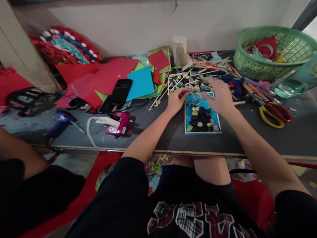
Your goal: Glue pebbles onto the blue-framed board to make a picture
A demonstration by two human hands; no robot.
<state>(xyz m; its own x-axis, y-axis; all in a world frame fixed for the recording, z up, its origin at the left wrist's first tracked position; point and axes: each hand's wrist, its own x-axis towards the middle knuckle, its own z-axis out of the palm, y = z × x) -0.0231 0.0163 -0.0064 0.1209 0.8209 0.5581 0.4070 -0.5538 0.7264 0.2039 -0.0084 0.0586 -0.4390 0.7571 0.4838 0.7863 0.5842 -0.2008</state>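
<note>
A blue panel [201,131] edged with thin sticks lies on the dark table, with black, yellow and grey pebbles [201,118] on its lower part. Over its upper part is a loop of thin pale cord or wire [194,102]. My left hand [178,98] pinches this loop at the panel's top left corner, thumb and forefinger together. Above the top right corner, my right hand [218,94] is raised with its fingers apart, slightly blurred, its thumb near the loop.
Loose pebbles and sticks [208,66] lie behind the panel. Scissors [274,114], pens and a green basket [260,67] are at right. Blue card [141,83], a phone [121,92], a purple socket block [119,124] and a glue gun [60,124] are at left, beside another person's arm [19,155].
</note>
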